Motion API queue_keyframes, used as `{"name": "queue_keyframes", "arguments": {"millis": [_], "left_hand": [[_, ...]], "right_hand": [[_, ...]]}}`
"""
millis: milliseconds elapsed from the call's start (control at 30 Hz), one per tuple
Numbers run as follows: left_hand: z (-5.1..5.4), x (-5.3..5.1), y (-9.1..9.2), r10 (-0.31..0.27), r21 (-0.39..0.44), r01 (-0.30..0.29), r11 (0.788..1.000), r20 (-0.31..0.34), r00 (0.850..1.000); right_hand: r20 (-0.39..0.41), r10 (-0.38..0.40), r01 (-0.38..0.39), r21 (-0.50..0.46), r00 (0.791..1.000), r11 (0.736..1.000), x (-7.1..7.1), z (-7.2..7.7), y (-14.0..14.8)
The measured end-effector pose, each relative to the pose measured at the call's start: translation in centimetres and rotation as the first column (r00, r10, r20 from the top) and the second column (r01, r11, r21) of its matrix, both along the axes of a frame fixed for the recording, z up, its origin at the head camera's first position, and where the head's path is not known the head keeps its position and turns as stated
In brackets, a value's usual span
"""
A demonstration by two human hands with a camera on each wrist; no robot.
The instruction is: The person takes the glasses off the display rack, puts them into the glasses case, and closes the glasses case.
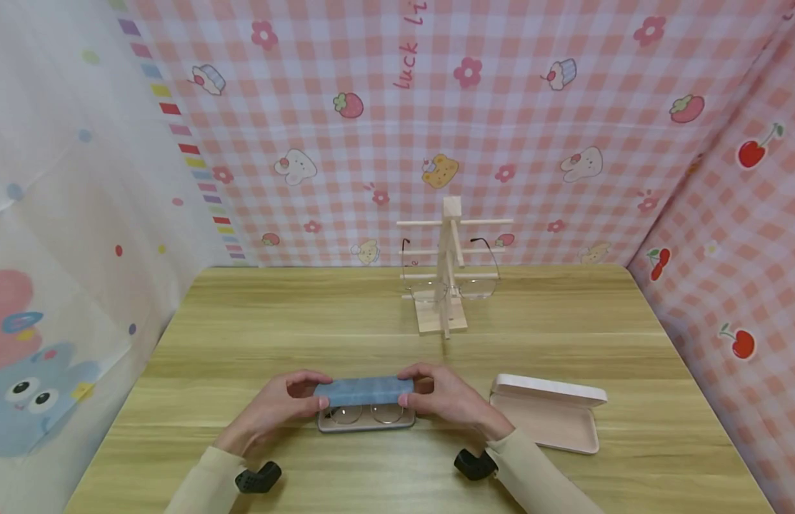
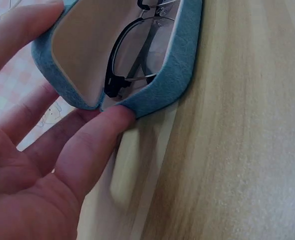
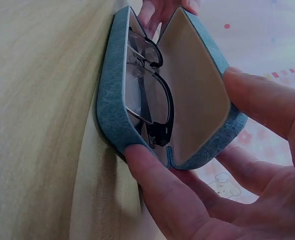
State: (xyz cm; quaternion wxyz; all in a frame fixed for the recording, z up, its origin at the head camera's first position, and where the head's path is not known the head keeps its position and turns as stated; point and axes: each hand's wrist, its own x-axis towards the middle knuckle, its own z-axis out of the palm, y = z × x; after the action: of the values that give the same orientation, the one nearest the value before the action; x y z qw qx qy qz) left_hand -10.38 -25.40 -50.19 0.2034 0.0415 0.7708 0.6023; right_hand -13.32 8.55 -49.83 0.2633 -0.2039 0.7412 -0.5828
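Observation:
A blue glasses case lies on the table, its lid part-way open, with dark-topped, wire-rimmed glasses folded inside. My left hand grips its left end; in the left wrist view the thumb of that hand presses the base's corner and a finger touches the lid. At the right end my right hand holds the case. The right wrist view shows this hand with its thumb on the base corner and a finger on the lid's edge.
To the right stands an open pale pink case, with nothing visible inside. Behind, a wooden display rack carries a pair of thin-framed glasses. Patterned cloths hang behind and beside the wooden table.

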Motion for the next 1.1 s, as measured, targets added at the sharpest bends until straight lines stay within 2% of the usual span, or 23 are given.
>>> {"name": "queue_keyframes", "arguments": {"millis": [233, 767, 1100], "left_hand": [[0.1, 0.1, -0.2, -0.011, -0.042, 0.009, 0.999, -0.046, 0.999], [-0.8, -0.1, -0.2, -0.005, -0.073, -0.002, 0.997, -0.094, 0.996], [-0.9, 0.1, -0.2, -0.02, -0.014, 0.019, 1.0, -0.093, 0.995]], "right_hand": [[-0.002, -0.021, 0.021, 0.011, 1.0, 1.0, 0.3, 0.2, 0.1], [-0.111, -0.046, 0.055, 0.078, 0.993, 0.995, 0.4, -0.4, -0.1], [-0.188, -0.059, 0.084, 0.129, 0.98, 0.988, 0.4, -0.6, -0.4]]}}
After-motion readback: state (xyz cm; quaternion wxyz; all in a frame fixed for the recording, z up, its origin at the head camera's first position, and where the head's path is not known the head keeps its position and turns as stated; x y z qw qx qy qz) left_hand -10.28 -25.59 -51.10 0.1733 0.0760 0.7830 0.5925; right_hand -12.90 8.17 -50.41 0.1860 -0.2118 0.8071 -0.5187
